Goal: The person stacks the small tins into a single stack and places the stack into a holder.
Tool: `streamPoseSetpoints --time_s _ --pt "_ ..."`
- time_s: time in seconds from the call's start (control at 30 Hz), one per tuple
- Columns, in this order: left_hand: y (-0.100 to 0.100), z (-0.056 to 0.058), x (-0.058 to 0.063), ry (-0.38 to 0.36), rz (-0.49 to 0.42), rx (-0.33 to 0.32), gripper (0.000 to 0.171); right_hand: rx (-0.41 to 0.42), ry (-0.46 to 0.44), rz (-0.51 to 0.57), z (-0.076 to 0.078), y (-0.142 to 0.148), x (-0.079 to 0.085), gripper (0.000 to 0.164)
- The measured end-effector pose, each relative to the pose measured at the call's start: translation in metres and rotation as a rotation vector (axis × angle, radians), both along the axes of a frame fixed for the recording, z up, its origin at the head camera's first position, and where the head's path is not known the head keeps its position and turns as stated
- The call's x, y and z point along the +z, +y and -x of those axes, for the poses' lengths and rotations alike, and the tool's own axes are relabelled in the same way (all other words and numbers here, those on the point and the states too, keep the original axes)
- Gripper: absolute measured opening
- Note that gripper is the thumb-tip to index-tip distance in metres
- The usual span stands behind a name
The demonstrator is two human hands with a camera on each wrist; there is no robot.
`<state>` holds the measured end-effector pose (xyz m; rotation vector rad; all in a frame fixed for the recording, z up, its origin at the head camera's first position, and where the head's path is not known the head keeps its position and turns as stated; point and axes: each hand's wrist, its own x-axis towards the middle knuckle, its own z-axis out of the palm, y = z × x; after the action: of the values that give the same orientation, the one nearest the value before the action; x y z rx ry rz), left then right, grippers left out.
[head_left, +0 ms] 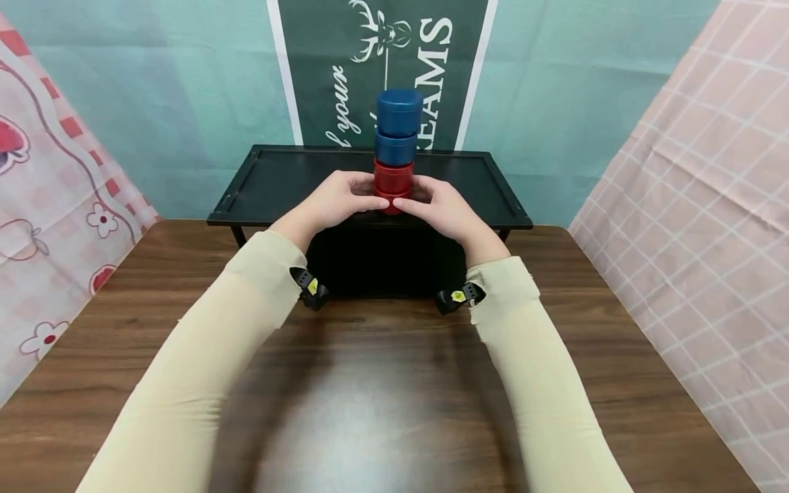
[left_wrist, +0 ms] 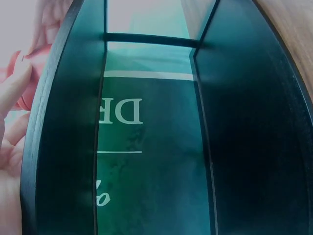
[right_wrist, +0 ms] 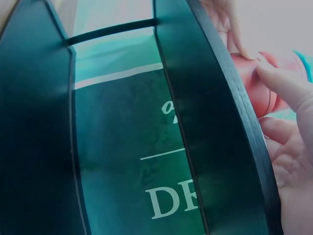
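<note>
On a low black stand (head_left: 290, 178) rises an upright stack of cups. Its top is a blue cup (head_left: 399, 113) over another blue cup (head_left: 396, 148); beneath them come a red cup (head_left: 392, 179) and a lower red cup (head_left: 392, 205). My left hand (head_left: 337, 200) and right hand (head_left: 446, 205) grip the red part from both sides, thumbs almost meeting at the front. In the left wrist view, the stand's edge partly hides the red cups (left_wrist: 40, 78) and that hand. Fingers also wrap the red cups (right_wrist: 252, 81) in the right wrist view.
The stand's folded-out legs rest on a brown wooden table (head_left: 370, 397). Behind hangs a teal cloth (head_left: 555, 89) with a dark printed panel. A patterned cloth (head_left: 55, 226) borders the left side, a pink checked cloth (head_left: 709, 205) the right.
</note>
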<state>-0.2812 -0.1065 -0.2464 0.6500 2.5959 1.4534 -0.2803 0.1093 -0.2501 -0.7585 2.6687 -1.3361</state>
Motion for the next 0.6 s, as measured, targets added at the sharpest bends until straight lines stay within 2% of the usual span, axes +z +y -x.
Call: streamPoseSetpoints --time_s 0.3,0.6 --pt "0.0039 0.0020 0.0005 0.024 0.020 0.013 0.053 -0.025 -0.003 -0.020 0.0004 0.0004 0.0012 0.057" --pt "0.0022 0.0001 -0.0026 0.011 0.028 0.005 0.053 -0.023 0.001 -0.023 0.0008 -0.0021 -0.0037 0.056"
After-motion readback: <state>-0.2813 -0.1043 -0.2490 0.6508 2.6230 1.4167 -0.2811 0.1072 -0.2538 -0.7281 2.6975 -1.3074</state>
